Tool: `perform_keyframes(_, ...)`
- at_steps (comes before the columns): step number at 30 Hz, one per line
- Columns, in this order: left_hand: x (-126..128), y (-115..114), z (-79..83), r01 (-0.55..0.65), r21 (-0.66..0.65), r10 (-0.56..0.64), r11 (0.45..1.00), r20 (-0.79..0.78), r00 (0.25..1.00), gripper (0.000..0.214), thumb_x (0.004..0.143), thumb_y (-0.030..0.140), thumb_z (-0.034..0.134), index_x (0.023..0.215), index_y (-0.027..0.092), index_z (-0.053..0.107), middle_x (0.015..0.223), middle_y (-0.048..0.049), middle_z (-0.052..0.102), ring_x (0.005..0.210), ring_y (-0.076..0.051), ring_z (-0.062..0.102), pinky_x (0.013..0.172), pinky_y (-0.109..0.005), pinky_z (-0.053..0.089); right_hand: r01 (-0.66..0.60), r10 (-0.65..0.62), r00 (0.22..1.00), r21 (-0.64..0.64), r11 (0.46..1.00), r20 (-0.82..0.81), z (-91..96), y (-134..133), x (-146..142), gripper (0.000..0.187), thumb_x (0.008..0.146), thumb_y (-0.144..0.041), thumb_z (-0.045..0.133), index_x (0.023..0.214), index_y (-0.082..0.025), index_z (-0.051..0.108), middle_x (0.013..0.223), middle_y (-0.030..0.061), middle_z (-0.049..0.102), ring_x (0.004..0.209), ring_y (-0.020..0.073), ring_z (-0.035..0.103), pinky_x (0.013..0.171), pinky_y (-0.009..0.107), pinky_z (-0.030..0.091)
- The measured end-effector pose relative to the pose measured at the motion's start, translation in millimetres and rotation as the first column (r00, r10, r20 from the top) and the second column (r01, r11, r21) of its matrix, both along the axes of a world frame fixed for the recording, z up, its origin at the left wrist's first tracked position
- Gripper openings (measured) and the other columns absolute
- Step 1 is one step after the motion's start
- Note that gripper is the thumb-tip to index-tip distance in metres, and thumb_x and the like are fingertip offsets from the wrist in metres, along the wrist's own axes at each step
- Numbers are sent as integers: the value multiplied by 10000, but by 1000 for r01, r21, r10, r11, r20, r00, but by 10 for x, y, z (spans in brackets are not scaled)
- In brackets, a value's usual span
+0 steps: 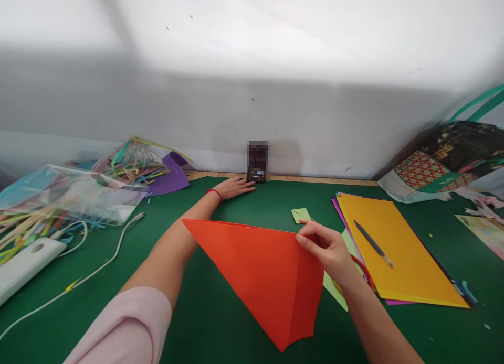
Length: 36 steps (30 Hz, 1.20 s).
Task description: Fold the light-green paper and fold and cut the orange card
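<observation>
Hands at a green-covered table (244, 322), one on paper and one stretched far.

Right hand (328, 248): fingers curled, thumb and fingertips pinching the upper right edge of a folded orange paper sheet (263, 269). The sheet is lifted off the table at that side, its right portion creased and bent down. Shape is roughly triangular: a long upper edge runs from the left tip, near the left forearm, across to the pinching fingers; the narrow point faces the near edge of the table. Long axis runs from far-left to near-right. It sits at mid-table, near side, between the two forearms.

Left hand (234, 187): reaching to the far edge, flat and open, palm down on the green surface, fingers extended toward a small dark device (258, 170) standing against the wall. Fingertips just beside its base; contact cannot be told. It holds nothing. Red string band on the wrist.

Right of the orange sheet: a stack of coloured paper with a yellow-orange sheet (405, 259) on top and a grey pencil (372, 243) lying diagonally on it. A small light-green folded paper piece (300, 214) lies just beyond the right hand.

Left side: clear plastic bag (74, 196) over a pile of coloured paper strips, a white cable (94, 272), a white flat device (23, 264). Far right: patterned bag (441, 167).
</observation>
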<state>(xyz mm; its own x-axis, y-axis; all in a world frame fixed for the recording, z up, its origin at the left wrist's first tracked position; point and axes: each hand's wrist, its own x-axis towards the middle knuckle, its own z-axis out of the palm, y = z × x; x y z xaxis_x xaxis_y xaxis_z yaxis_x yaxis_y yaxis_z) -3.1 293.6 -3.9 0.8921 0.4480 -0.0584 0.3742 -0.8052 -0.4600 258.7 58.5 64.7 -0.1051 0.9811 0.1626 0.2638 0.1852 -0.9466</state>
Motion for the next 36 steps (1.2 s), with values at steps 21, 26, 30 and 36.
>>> perform_keyframes(21, 259, 48, -46, -37, 111, 24, 993, 118, 993, 615, 857, -28, 275, 1403, 238, 371, 1461, -95, 392, 1030, -185, 562, 854, -353, 431, -50, 50, 999, -66, 997, -2, -79, 17, -53, 256, 773, -427, 611, 634, -213, 588, 650, 0, 594, 748, 188, 584, 982, 399, 396)
perform_keyframes(26, 214, 108, -91, 20, 138, -37, 990, 118, 992, 569, 878, -15, 266, 1390, 194, 398, 1440, -112, 418, 1141, -194, 536, 909, -342, 423, -56, 38, 994, -190, 980, -101, -386, 34, -254, 287, 758, -463, 620, 652, -198, 592, 706, 22, 586, 807, 210, 584, 784, 316, 444)
perform_keyframes(30, 157, 155, -137, 56, 147, -79, 988, 161, 984, 522, 897, 33, 307, 1388, 185, 402, 1434, -112, 426, 1279, -211, 439, 1028, -396, 354, -38, 0, 986, -224, 974, -167, -670, 58, -358, 328, 782, -478, 592, 644, -182, 566, 668, 4, 530, 658, 145, 488, 672, 277, 401)
perform_keyframes(36, 148, 152, -167, 82, 119, -104, 990, 194, 975, 563, 881, 24, 334, 1403, 232, 367, 1449, -81, 411, 1348, -194, 357, 1088, -452, 302, -330, 284, 942, -323, 887, -181, -849, 59, -377, 387, 736, -524, 626, 602, -171, 537, 618, -10, 481, 615, 128, 433, 609, 271, 340)
